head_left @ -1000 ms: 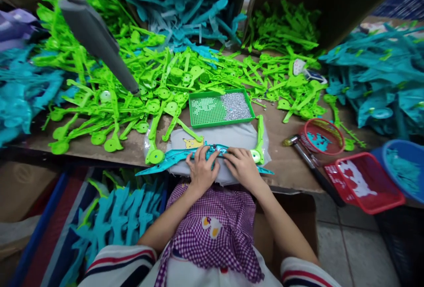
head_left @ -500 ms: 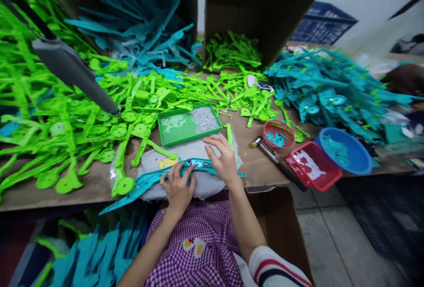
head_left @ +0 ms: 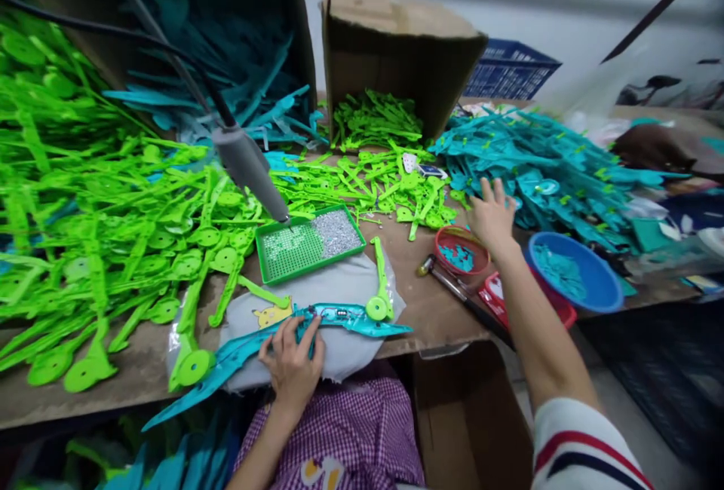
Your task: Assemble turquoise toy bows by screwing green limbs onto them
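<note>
A long, blade-shaped teal plastic piece (head_left: 237,356) lies across a grey cloth (head_left: 362,350) at the front of the bench. Small parts and thin wiring show in its hollow middle. My left hand (head_left: 294,358) grips this piece near the middle, its fingers curled over the edge. At full reach to the right, my right hand (head_left: 493,217) has its fingers apart and nothing visible in them. It is above the red round basket (head_left: 487,264) and beside a heap of teal pieces (head_left: 548,154). A lime-green lever-like part (head_left: 382,279) touches the right end of the teal piece.
A green tray (head_left: 310,267) of small silvery bits stands behind the cloth, under a hanging grey tool (head_left: 249,169). Lime-green parts (head_left: 136,249) cover the left side. Cardboard boxes (head_left: 396,15) stand behind. A hammer (head_left: 461,295) and blue basin (head_left: 614,290) are at right.
My right hand has moved from above the teal piece out to the right, toward the teal heap. A lime-green part now lies at the piece's right end. My left hand stays on the piece.
</note>
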{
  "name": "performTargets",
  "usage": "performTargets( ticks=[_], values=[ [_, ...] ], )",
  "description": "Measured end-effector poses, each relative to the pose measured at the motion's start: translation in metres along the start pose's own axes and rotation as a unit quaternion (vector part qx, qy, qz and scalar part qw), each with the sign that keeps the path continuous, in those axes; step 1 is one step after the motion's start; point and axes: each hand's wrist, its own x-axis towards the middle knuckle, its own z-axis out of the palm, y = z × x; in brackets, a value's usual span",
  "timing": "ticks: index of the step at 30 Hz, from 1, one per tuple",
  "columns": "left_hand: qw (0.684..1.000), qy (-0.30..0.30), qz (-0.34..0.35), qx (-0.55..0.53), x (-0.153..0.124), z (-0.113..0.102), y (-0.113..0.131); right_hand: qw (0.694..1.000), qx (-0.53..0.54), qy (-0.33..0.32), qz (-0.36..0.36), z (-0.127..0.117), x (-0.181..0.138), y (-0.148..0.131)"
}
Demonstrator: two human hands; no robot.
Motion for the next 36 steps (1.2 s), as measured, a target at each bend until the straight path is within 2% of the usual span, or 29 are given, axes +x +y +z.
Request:
performTargets(
  ticks=[3,6,9,12,14,17,20,22,25,27,29,30,32,35,36],
  values=[
    [1.0,0.012,0.004,0.008,0.0,0.002,0.0,0.995,-0.1,-0.002,0.001,0.023,0.05,0.034],
    [1.0,0.023,0.001,0.014,-0.002,0.005,-0.001,0.987,-0.145,-0.062,0.027,0.038,0.09,0.055],
    [1.0,0.024,0.005,0.018,-0.004,0.007,-0.002,0.979,-0.16,-0.118,0.051,0.042,0.115,0.062],
    [1.0,0.018,-0.005,0.022,-0.005,0.007,-0.002,0.981,-0.123,-0.142,0.047,0.037,0.124,0.06],
    [1.0,0.014,-0.011,0.021,-0.005,0.007,-0.002,0.992,-0.069,-0.092,0.048,0.029,0.121,0.057],
    [1.0,0.012,-0.009,0.014,-0.004,0.006,-0.002,0.999,0.026,0.036,0.019,0.011,0.109,0.053],
    [1.0,-0.004,-0.019,0.009,-0.002,0.003,0.001,0.987,0.117,0.099,-0.044,-0.009,0.09,0.041],
    [0.999,-0.017,-0.034,0.005,-0.001,0.0,0.003,0.971,0.176,0.141,-0.077,-0.024,0.071,0.023],
    [0.999,-0.022,-0.042,-0.001,0.001,-0.003,0.006,0.927,0.25,0.269,-0.075,-0.045,0.028,-0.018],
    [0.999,-0.023,-0.042,-0.011,0.001,-0.004,0.007,0.864,0.325,0.383,-0.015,-0.057,-0.004,-0.043],
    [0.999,-0.024,-0.041,-0.025,0.001,-0.004,0.007,0.8,0.419,0.426,0.065,-0.067,-0.026,-0.056],
    [0.998,-0.024,-0.042,-0.031,0.001,-0.004,0.007,0.771,0.47,0.418,0.1,-0.069,-0.032,-0.057],
    [0.998,-0.024,-0.046,-0.041,0.001,-0.003,0.006,0.723,0.576,0.35,0.152,-0.066,-0.029,-0.051],
    [0.996,-0.034,-0.057,-0.053,-0.001,-0.003,0.005,0.64,0.705,0.195,0.235,-0.044,-0.008,-0.044],
    [0.996,-0.042,-0.058,-0.061,-0.002,-0.003,0.005,0.622,0.724,0.148,0.257,-0.033,-0.001,-0.047]
  ],
)
